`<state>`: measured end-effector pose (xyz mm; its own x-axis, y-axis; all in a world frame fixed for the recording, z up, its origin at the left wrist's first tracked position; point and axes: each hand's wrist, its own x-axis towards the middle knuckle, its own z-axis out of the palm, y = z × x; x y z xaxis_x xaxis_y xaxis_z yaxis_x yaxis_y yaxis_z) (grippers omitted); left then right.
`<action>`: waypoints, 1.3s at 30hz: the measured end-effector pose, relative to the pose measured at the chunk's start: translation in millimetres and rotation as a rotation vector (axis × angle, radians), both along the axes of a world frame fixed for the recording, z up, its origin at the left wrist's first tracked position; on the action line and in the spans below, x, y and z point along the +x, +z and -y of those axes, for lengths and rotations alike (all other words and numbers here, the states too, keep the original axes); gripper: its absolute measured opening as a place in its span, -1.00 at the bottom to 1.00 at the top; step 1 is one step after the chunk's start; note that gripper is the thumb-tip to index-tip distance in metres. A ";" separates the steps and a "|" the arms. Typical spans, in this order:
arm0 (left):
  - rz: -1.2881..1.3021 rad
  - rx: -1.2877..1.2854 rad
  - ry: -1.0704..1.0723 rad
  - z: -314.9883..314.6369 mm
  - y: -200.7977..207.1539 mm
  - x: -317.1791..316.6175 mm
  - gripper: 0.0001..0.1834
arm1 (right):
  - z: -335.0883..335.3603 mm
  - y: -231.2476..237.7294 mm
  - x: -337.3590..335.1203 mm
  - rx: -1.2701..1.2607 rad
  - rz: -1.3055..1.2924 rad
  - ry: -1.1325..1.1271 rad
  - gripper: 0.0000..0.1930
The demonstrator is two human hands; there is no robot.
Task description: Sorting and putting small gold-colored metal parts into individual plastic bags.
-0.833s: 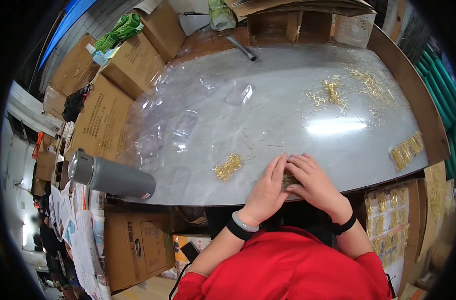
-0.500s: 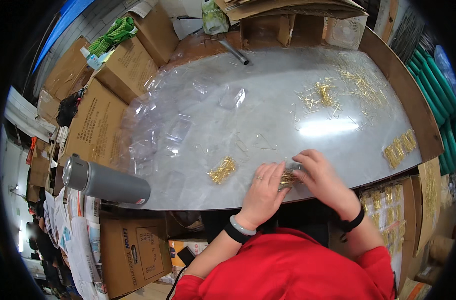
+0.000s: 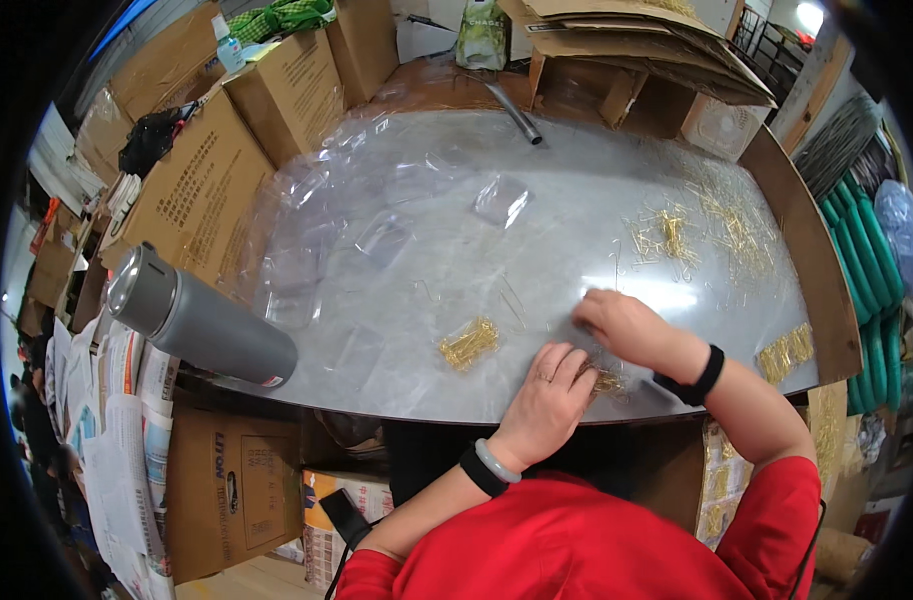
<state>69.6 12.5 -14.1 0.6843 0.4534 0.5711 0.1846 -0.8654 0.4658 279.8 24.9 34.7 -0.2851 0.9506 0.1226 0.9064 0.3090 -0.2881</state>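
My left hand (image 3: 549,402) rests at the table's near edge with its fingers curled over a bundle of gold wire hooks (image 3: 609,382). Part of the bundle sticks out past the fingertips. Just beyond it, my right hand (image 3: 625,325) is raised with its fingers bent together; whatever they pinch, if anything, is hidden. A neat stack of gold hooks in a clear box (image 3: 469,344) lies left of my left hand. Between that box and my right hand are a few loose wire hooks (image 3: 513,298). Farther off lies a heap of loose hooks (image 3: 729,225), with a small gold pile (image 3: 674,232) beside it.
Clear plastic boxes (image 3: 387,238) spread over the table's left side. A grey bottle (image 3: 205,318) stands at the left edge, near cardboard boxes (image 3: 192,200). A metal tube (image 3: 517,115) lies at the back. Cardboard (image 3: 812,260) walls the right side, beside more gold bundles (image 3: 785,352).
My right hand has lifted off the bundle and moved up and away from my left hand, which stays on the hooks. The whole view has shifted a little.
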 end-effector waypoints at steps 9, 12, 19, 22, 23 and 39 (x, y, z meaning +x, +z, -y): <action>-0.072 0.059 0.024 2.0 -4.8 7.8 -0.59 | -57.0 3.6 -28.7 -0.110 -0.114 -0.080 -0.82; -0.069 0.051 0.007 2.3 -6.2 9.5 -0.58 | -71.2 -3.0 -56.9 -0.062 -0.072 -0.142 -0.80; -0.053 0.090 0.012 3.6 -9.7 8.1 -0.59 | -59.0 -2.0 -30.7 -0.114 -0.144 0.284 -0.84; -0.085 0.094 0.015 4.4 -7.2 6.1 -0.57 | -35.0 2.4 -17.1 -0.102 -0.120 0.340 -0.81; -0.106 0.091 0.006 3.7 -6.6 5.2 -0.55 | -27.6 2.8 -10.7 -0.121 -0.132 0.318 -0.79; -0.222 0.018 0.020 2.9 -3.9 8.0 -0.31 | 121.9 5.8 24.0 -0.022 -0.606 -0.441 -0.69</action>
